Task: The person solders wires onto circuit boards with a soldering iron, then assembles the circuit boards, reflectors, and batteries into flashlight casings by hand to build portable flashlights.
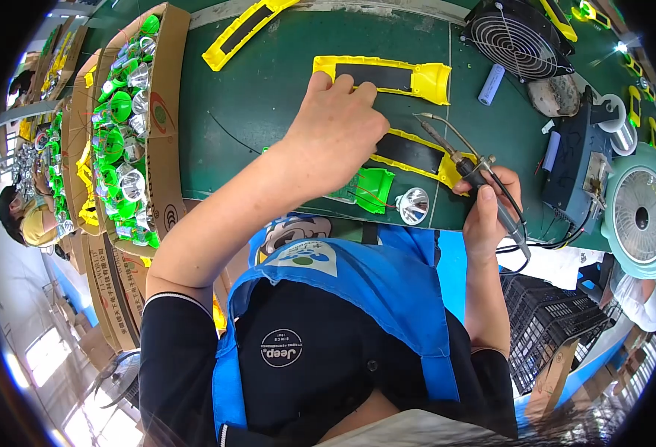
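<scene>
My left hand (339,123) is curled, knuckles up, over the left ends of two yellow casing halves. Its fingertips are hidden beneath it, so what they hold cannot be seen. The far yellow casing half (432,80) has a dark strip inside. The nearer yellow casing half (402,153) lies partly under my left hand and behind the tool. In my right hand (488,208) is a soldering iron (473,173), its tip pointing up and left above the casings. Close to me lie a green plastic part (375,188) with thin wires and a silver reflector (413,205).
A cardboard box (166,112) of green parts and reflectors stands left. Another yellow casing (242,33) lies at the far edge. On the right are a black fan (518,41), a blue cylindrical cell (492,84), a dark blue soldering station (577,164) and a pale green fan (641,212).
</scene>
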`<state>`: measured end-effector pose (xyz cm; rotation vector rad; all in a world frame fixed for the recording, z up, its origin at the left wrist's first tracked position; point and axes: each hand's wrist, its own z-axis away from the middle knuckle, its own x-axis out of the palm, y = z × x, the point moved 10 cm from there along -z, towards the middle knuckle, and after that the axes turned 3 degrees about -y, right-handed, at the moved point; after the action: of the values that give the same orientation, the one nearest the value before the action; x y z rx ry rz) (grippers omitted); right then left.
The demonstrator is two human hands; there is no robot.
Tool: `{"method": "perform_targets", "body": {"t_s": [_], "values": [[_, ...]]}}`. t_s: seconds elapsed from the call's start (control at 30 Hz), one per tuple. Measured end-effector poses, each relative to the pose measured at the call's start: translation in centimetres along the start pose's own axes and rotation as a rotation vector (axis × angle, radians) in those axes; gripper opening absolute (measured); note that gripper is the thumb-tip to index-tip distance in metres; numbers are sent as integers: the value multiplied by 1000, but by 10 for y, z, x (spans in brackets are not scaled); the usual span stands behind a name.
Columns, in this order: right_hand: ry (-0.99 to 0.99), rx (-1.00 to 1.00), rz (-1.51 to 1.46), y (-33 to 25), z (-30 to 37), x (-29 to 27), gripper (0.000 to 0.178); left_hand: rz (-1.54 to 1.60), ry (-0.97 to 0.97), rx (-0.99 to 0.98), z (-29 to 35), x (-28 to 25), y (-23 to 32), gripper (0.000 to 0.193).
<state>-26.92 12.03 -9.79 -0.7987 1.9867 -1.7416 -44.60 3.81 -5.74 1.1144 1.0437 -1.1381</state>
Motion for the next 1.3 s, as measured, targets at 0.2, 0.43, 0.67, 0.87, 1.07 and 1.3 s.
{"method": "perform_targets", "body": {"t_s": [0.2,0.43,0.67,0.87,1.07,1.3], "values": [[185,-164,-13,-7,17,-21,33,342,324,89,55,-50,-21,18],[188,-192,-19,-10,-5,-16,31,397,467,200,65,-26,6,21],[159,-91,-40,6,-7,29,26,391,600,195,60,-17,36,23],[66,-52,-233,12,6,36,30,199,464,-11,36,4,33,14],[-85,210,-296,12,-9,-22,25,56,292,-27,19,4,39,6],[-268,404,21,15,-15,-12,15,12,170,11,8,10,40,5]]}}
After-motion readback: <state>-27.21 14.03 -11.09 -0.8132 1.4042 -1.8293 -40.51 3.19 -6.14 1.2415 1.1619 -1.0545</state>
